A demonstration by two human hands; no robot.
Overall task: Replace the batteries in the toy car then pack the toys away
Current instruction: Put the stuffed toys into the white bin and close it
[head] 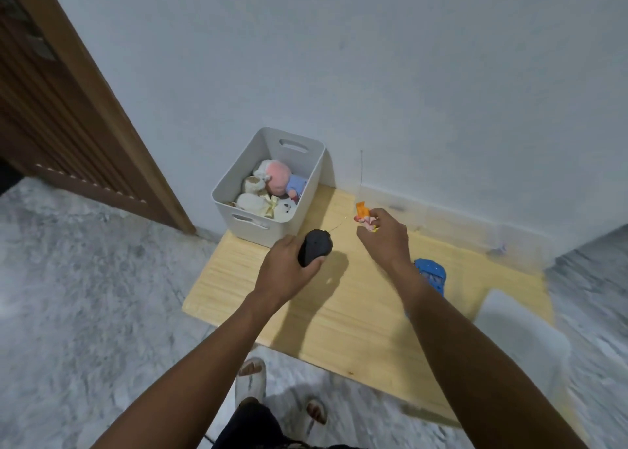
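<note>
Head cam, looking down at low wooden table (339, 312) set against pale wall (373, 57), marble-pattern floor (85, 295) around it.

L hand (289, 268): fingers curled round black remote controller (314, 247), gripped from below/side, thumb end pressed on its near edge. Thin wire antenna runs from controller's top twd the R hand. Held above the table, just in front of the bin.

R hand (384, 232): fingers bunched, pinching small toy (364, 215), orange and pink parts showing above the knuckles; too small/blurred to say what it is. Held above table, right of the bin, near the wall.

Blue toy car (433, 275): on the table, just right of the R forearm, partly hidden by it. Not touched by either hand. Can't tell if battery cover is on or off.

White plastic storage bin (268, 186): on table's far-left corner, handle slots in both short sides. Inside: plush doll (280, 178) w/ pink head and blue body, plus cream/white plush toys (261, 200) beside and below it.

White blurred object (523, 333) on table's right end; can't ID.

Brown wooden door (61, 101) w/ frame at left. Person's feet in sandals (251, 377) at bottom, near table edge.
</note>
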